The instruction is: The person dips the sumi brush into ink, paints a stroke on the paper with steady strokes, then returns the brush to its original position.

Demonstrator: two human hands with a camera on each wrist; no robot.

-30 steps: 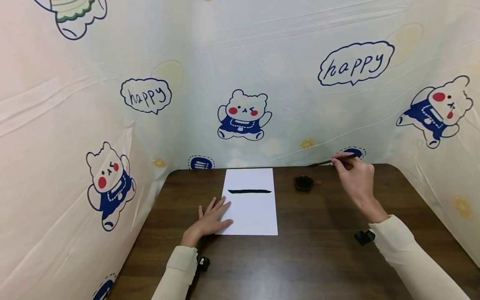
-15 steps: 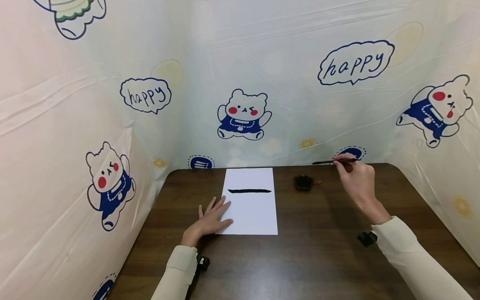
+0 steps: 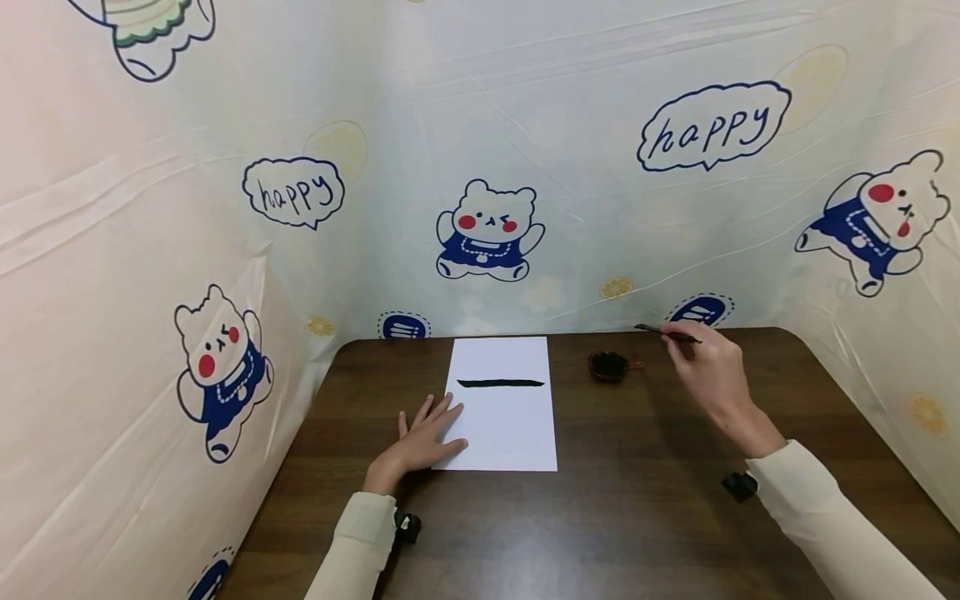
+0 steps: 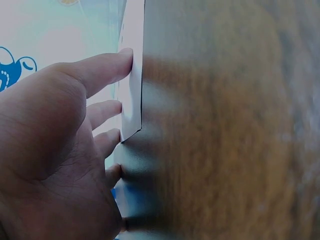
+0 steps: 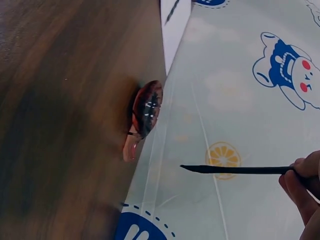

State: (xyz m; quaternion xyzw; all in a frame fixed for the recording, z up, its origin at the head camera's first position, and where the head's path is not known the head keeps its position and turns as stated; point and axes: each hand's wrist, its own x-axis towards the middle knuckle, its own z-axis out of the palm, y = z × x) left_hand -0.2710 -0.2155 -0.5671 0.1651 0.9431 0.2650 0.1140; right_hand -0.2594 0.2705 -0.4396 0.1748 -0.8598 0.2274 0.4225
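A white sheet of paper point(image 3: 498, 429) lies on the table with one thick black horizontal stroke point(image 3: 500, 383) across its upper half. My left hand point(image 3: 420, 440) rests with spread fingers on the paper's lower left edge; the left wrist view shows the thumb and fingertips on the sheet point(image 4: 132, 95). My right hand point(image 3: 712, 371) pinches a dark writing brush point(image 5: 235, 170) in the air, its dark tip pointing left. Left of that hand, apart from the brush, stands a small reddish-brown ink dish point(image 3: 608, 367) with a short handle and black ink inside.
The brown wooden table point(image 3: 615, 517) has rounded far corners. A pale curtain point(image 3: 585, 217) printed with bears and lettering hangs close behind its back edge and along both sides. Small black cameras point(image 3: 740, 486) sit on both wrists.
My right hand has tilted the brush, so its tip now points up and left rather than down, and the hand has come slightly lower. The left hand and paper have stayed put.
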